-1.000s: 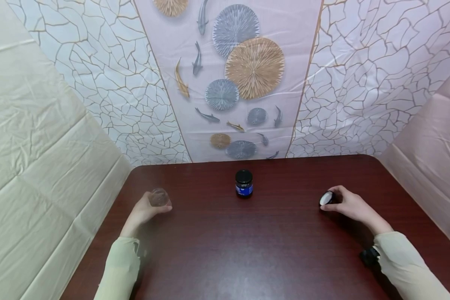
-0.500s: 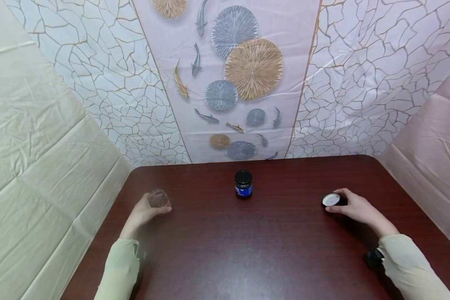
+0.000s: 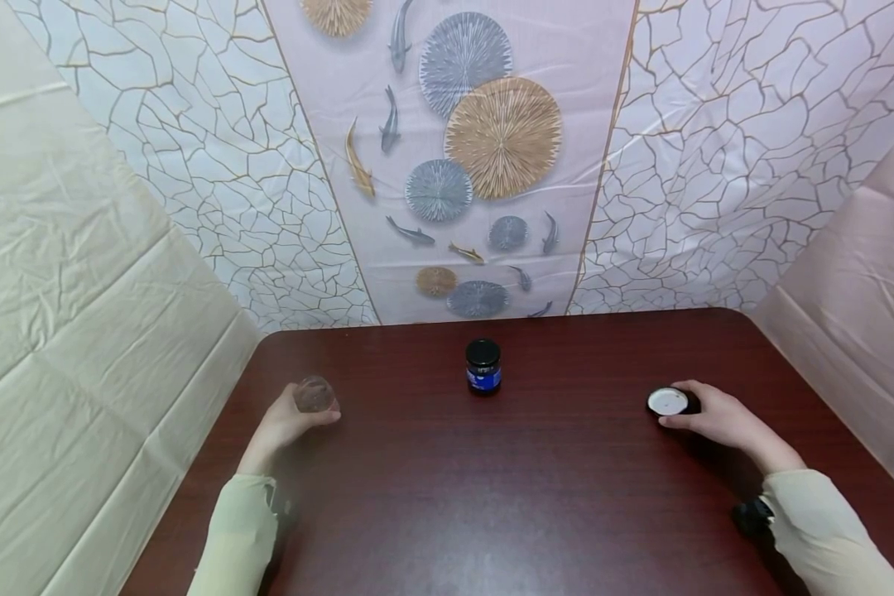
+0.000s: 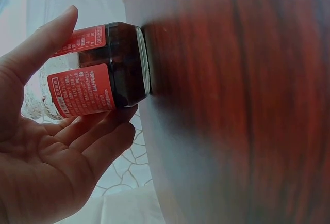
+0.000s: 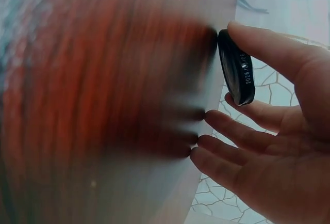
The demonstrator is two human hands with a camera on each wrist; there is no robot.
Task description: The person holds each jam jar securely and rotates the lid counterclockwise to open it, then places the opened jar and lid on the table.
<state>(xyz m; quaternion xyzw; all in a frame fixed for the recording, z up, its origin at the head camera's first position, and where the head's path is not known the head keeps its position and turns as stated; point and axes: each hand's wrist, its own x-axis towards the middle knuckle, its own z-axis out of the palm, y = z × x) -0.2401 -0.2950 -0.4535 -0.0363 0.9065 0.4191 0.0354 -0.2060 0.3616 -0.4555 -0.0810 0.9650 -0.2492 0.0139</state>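
Observation:
At the left side of the table, my left hand grips a clear glass jar with the thumb on one side and the fingers on the other. The left wrist view shows red labels with white print on this jar, dark contents, and its base at the tabletop. Over on the right, my right hand pinches a black jar lid by its edge, its white inside facing up. A printed date shows on the rim of the lid in the right wrist view, where the other fingertips reach the table surface.
A dark jar with a black lid and blue label stands near the back middle of the dark red wooden table. Patterned cloth hangs behind the table's back edge, and plain cloth lines the sides.
My right hand has moved a little right and toward me, turning the lid from tilted to nearly flat, white inside up. The left hand and its jar have stayed in place.

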